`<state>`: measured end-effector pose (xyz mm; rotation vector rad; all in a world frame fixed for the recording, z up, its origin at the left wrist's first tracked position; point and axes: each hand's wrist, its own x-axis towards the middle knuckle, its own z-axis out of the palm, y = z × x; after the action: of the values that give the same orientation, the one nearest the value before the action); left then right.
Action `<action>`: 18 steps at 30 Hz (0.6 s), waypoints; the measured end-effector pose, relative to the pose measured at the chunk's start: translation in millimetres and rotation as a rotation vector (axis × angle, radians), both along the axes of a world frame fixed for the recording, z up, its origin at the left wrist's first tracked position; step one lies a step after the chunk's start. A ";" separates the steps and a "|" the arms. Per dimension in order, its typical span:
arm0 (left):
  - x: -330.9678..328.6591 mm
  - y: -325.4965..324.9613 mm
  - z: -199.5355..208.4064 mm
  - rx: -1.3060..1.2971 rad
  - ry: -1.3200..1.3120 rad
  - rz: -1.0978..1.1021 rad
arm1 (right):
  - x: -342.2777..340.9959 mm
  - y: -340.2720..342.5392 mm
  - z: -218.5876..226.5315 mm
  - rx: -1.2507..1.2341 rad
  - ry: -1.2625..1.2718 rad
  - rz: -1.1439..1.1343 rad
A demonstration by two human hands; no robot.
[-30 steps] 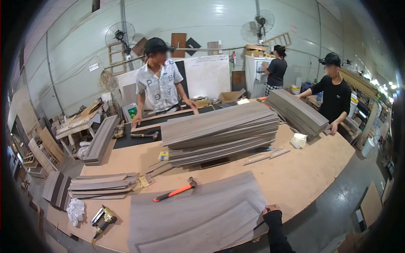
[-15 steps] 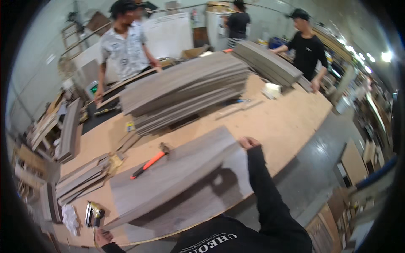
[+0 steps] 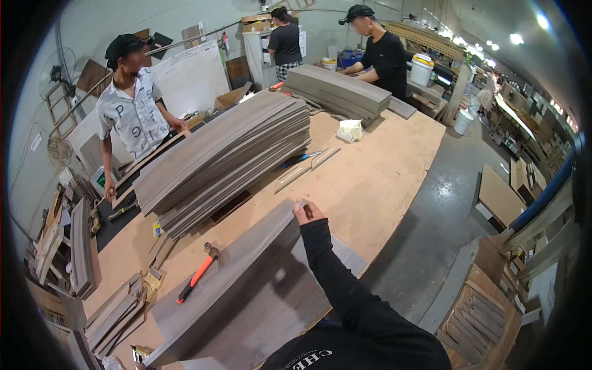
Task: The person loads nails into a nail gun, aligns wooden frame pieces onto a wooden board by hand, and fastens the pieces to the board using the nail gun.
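Note:
My right hand [image 3: 308, 213] is closed on the far right corner of a long grey wood-grain board [image 3: 240, 280], the thumb at its end. The board is tilted up on its long edge above a flat grey panel [image 3: 345, 256]. My left hand does not show; the board's near left end runs to the lower edge of the view. On the grey surface behind the raised board lies a claw hammer [image 3: 198, 272] with an orange and black handle. Part of a nail gun [image 3: 140, 354] shows beside the board's near end.
A tall stack of grey boards [image 3: 228, 154] stands across the worktable [image 3: 382, 179], with another stack [image 3: 339, 89] behind. Thin strips [image 3: 117, 308] lie at left. One person [image 3: 132, 114] stands far left, another [image 3: 385, 65] far right, a third [image 3: 285, 43] further back.
The raised board now stands steeper, with its far corner lifted by my right hand. My left hand has dropped out of view. The whole view has shifted.

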<state>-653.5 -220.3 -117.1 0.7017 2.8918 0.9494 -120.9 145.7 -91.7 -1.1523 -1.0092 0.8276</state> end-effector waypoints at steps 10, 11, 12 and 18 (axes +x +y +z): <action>-43.5 -69.4 -8.7 -0.532 0.232 0.202 | -19.6 29.2 -25.0 0.041 -0.033 0.048; -12.4 -25.0 20.1 -0.740 0.327 0.050 | -9.0 31.1 -31.4 -0.010 -0.203 -0.048; -25.1 -27.6 30.0 -0.765 0.456 -0.270 | -16.7 24.8 -23.8 -0.056 -0.357 -0.072; -23.0 -64.9 3.1 0.141 0.174 0.244 | -29.8 18.4 -39.8 0.069 -0.055 0.073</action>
<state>-676.5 -285.2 -113.9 0.4654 3.1424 1.1840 -150.7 164.1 -131.5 -1.0897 -1.1221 0.8162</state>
